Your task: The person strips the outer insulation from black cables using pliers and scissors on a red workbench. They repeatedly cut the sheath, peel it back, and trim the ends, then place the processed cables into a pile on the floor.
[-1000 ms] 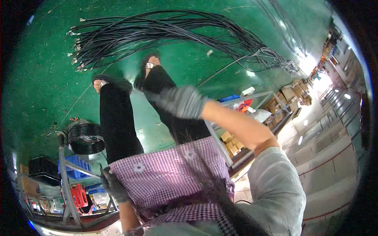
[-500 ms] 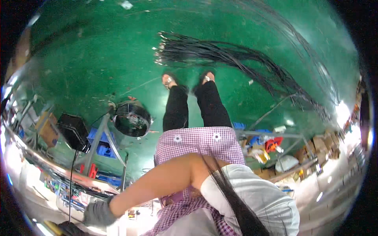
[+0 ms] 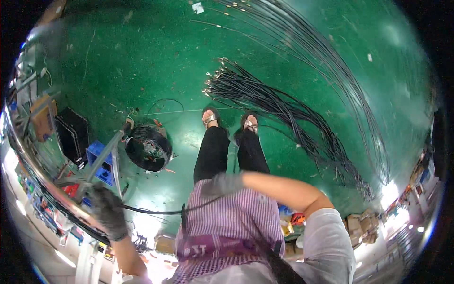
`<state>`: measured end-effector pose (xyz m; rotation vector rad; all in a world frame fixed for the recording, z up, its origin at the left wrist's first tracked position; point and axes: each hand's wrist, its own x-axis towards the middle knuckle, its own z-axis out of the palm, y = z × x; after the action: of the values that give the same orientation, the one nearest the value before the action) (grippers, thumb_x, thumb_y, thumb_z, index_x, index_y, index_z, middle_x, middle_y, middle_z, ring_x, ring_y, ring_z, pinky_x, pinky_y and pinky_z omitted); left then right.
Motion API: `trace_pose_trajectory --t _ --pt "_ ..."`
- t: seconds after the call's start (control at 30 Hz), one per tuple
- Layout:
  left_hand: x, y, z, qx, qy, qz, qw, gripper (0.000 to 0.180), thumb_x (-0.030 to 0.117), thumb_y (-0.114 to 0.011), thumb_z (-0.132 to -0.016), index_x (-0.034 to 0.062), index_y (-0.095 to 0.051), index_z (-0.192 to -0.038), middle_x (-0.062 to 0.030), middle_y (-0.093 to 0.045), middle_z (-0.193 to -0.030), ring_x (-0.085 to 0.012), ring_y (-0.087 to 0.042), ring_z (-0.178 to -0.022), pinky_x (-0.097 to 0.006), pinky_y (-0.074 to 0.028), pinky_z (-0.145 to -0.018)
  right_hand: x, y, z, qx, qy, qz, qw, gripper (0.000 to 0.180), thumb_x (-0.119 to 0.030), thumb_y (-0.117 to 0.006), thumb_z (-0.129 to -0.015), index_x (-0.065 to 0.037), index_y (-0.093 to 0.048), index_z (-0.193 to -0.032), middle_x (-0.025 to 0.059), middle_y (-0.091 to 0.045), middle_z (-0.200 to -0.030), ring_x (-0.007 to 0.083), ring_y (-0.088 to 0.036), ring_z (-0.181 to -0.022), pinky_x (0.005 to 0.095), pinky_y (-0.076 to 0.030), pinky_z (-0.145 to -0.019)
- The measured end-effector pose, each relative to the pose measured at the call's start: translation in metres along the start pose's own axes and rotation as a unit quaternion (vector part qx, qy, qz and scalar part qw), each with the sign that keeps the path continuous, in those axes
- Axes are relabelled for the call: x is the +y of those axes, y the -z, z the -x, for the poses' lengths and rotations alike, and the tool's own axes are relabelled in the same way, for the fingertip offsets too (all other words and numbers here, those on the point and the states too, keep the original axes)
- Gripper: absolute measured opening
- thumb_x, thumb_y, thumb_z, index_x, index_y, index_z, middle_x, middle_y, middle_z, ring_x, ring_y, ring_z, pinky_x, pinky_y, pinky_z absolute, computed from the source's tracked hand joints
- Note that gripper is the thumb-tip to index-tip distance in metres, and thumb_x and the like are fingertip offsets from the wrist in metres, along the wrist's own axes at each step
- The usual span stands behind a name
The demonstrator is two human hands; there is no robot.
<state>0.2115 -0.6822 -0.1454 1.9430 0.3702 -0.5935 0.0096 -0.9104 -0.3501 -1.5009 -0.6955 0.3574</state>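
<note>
My left hand (image 3: 108, 213), in a dark grey glove, is at the bench edge on the left, its fingers closed round a black cable (image 3: 153, 211). The cable stretches right from it across the front of my checked apron (image 3: 222, 220). My right hand (image 3: 223, 184), gloved in lighter grey, is before my waist, closed where the cable comes up to it; motion blurs its fingers. A thin dark strand hangs down between my legs below that hand. Cannot tell where the cable's ends are.
A thick bundle of black cables (image 3: 283, 106) with metal tips lies beyond my feet, and more long cables (image 3: 326, 61) curve along the right. To the left are a black coil (image 3: 149, 147), a blue crate (image 3: 100, 161), a black box (image 3: 72, 135) and the metal bench rail (image 3: 52, 189).
My right hand has swung from far lower left to the front of my waist. My left hand now shows at the bench edge, with a black cable stretched between both hands. The view has shifted.
</note>
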Motion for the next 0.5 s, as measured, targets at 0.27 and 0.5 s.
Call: trace_pose_trajectory --t 0.27,0.5 --pt "-0.201 -0.231 -0.009 -0.132 0.22 -0.067 0.964 0.034 0.03 -0.035 -0.084 0.0027 -0.044 -0.103 -0.0072 -0.052 -0.084 -0.0131 -0.049 -0.072 -0.025 -0.041 -0.06 0.379 0.192 0.125 0.282 -0.619 0.348 0.645 0.031 -0.033 -0.037 -0.079 -0.007 -0.053 -0.086 0.0175 -0.054 -0.088 0.0308 -0.053 -0.082 0.0378 -0.042 -0.07" --pt "-0.251 -0.209 -0.083 -0.074 -0.023 -0.188 0.979 0.026 0.024 -0.04 -0.082 0.0022 -0.048 -0.093 -0.0068 -0.052 -0.073 -0.0168 -0.049 -0.063 -0.027 -0.041 -0.056 0.52 0.317 0.077 0.214 -0.642 0.479 0.56 0.046 -0.038 -0.032 -0.08 -0.011 -0.033 -0.118 0.0132 -0.042 -0.113 0.028 -0.039 -0.107 0.0416 -0.034 -0.084"
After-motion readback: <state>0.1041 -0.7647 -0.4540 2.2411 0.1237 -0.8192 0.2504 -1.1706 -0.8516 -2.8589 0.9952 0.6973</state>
